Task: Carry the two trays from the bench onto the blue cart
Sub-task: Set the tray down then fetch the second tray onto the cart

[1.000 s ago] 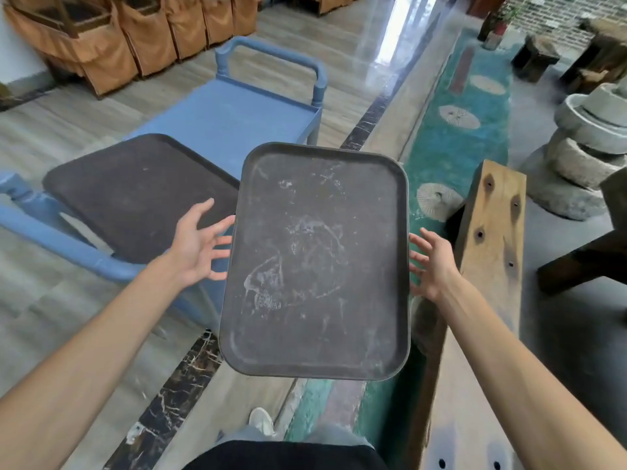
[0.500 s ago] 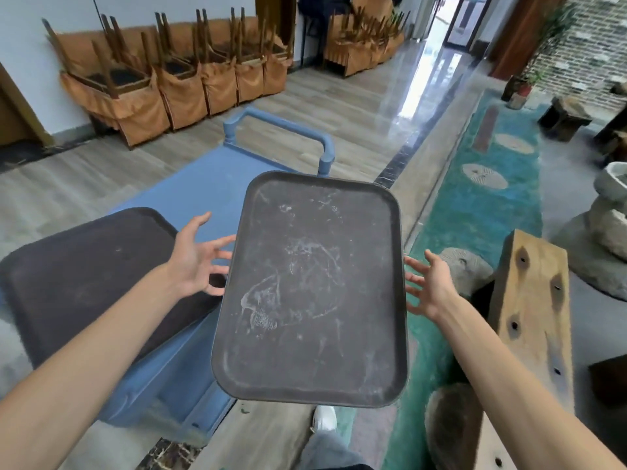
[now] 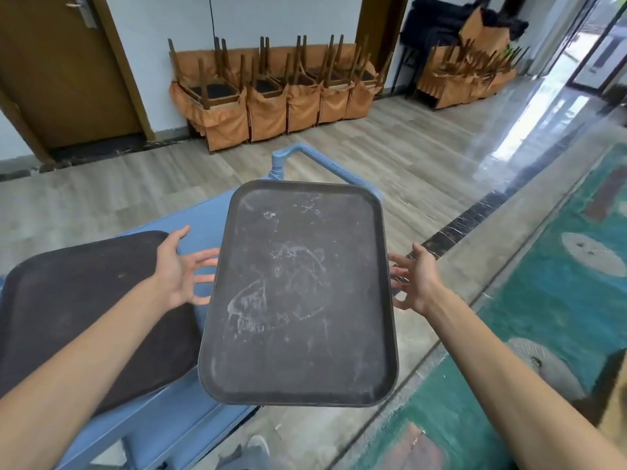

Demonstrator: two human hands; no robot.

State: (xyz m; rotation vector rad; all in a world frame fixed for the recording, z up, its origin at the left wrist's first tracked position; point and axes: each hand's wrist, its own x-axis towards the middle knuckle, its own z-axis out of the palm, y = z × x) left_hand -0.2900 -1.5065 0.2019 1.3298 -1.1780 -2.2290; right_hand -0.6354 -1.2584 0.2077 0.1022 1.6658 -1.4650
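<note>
A dark, scuffed rectangular tray [image 3: 298, 293] is held level in front of me, its far end over the blue cart [image 3: 203, 218]. My left hand [image 3: 183, 269] presses its left rim with fingers spread, and my right hand [image 3: 412, 278] presses the right rim the same way. A second dark tray [image 3: 84, 310] lies flat on the cart's top at the left, partly under my left forearm. The cart's blue handle [image 3: 305, 157] shows just beyond the held tray. The bench is out of view.
Stacked wooden chairs with orange covers [image 3: 271, 93] line the far wall, with more stacked chairs [image 3: 468, 72] at the right. A brown door [image 3: 64, 66] is at the back left. A teal floor strip with round stones [image 3: 590, 252] runs along the right. My shoe [image 3: 258, 446] shows below.
I have turned left and stepped toward the cart; the bench has left the view. The held tray now reaches over the cart top, closer to the tray lying there.
</note>
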